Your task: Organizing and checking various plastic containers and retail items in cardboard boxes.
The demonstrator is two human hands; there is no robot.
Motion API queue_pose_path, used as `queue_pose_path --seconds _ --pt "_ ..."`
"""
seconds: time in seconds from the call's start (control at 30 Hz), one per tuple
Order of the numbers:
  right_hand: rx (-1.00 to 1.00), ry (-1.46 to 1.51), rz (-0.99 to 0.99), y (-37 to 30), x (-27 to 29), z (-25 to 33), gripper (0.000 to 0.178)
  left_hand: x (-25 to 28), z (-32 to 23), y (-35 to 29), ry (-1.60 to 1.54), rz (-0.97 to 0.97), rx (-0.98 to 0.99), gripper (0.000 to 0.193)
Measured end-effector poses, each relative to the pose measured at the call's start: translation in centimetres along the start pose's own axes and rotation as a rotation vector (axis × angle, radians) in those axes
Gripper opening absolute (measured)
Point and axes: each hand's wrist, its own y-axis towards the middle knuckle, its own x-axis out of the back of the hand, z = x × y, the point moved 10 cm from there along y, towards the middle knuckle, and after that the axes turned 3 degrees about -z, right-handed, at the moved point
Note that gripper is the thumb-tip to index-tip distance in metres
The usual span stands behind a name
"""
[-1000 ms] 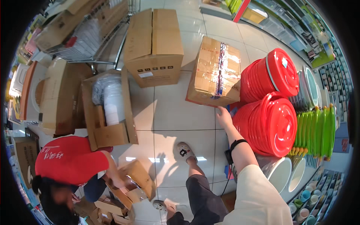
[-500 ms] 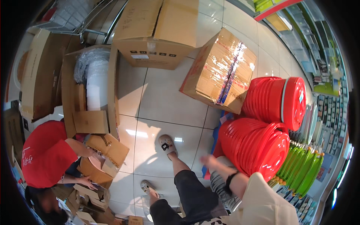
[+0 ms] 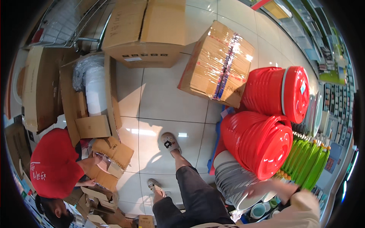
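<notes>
Taped carton (image 3: 218,62) on pale tiles (image 3: 173,97), larger closed carton (image 3: 152,32), wire cart (image 3: 70,34), red-shirted person (image 3: 55,163)

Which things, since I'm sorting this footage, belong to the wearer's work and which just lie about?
Work in hand, judging by nearness:
- right hand, contact unclear
- stack of grey-white buckets
- perhaps red buckets beside it

Apparently lying about:
- taped carton
- large closed carton
- open carton with wrapped white goods

The pale tiled floor (image 3: 167,102) carried a big carton (image 3: 159,38), an open carton (image 3: 93,127), a wire cart (image 3: 89,38) and a blue base (image 3: 214,150).
</notes>
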Motion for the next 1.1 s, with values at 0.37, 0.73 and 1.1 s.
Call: queue_pose_path --seconds 0.37,0.73,1.1 --pt "-0.137 -0.886 -1.415 -2.5 46.4 14.0 0.039 3.4 6.9 -2.6 -0.079 -0.025 0.112 0.031" --pt "-0.361 -0.951 -1.253 6.8 46.8 10.3 0.019 1.2 5.4 -3.9 -0.038 -0.049 0.034 0.031" --pt "-0.209 -0.860 -1.688 0.5 44.6 8.5 0.012 -3.4 -0.9 -3.1 0.114 0.011 -0.253 0.031"
